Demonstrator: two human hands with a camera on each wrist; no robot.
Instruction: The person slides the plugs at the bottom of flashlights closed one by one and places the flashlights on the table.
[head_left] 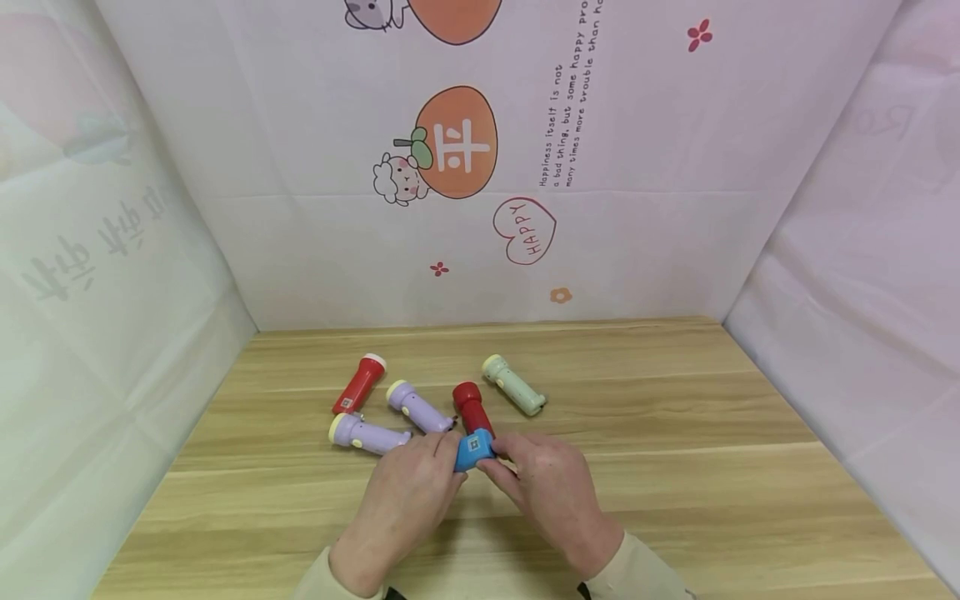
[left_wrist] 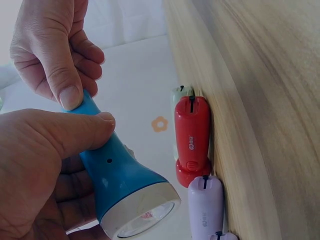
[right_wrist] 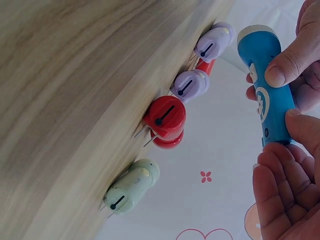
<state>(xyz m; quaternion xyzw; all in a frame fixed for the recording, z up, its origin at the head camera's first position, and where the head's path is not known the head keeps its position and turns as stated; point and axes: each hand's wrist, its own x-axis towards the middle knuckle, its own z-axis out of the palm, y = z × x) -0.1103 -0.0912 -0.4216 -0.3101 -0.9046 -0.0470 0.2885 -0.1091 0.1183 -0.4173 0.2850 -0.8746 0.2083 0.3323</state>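
Both hands hold a blue flashlight point(left_wrist: 112, 157) above the front middle of the table. My left hand point(head_left: 411, 483) grips its body near the white-rimmed head, thumb along the side in the left wrist view. At the narrow tail end, my right hand point(head_left: 551, 487) pinches with thumb and fingers. The right wrist view shows white markings on the blue body and a small dark round spot near the tail. Just beyond the hands lies a red flashlight point(head_left: 470, 407), partly hidden by the blue one. A purple flashlight point(head_left: 363, 435) lies close to the left hand.
Farther back on the wooden table point(head_left: 675, 417) lie another purple flashlight point(head_left: 420, 408), a red flashlight with a white rim point(head_left: 360, 383) and a pale green flashlight point(head_left: 516, 387). Printed white cloth point(head_left: 315, 250) walls the back and both sides.
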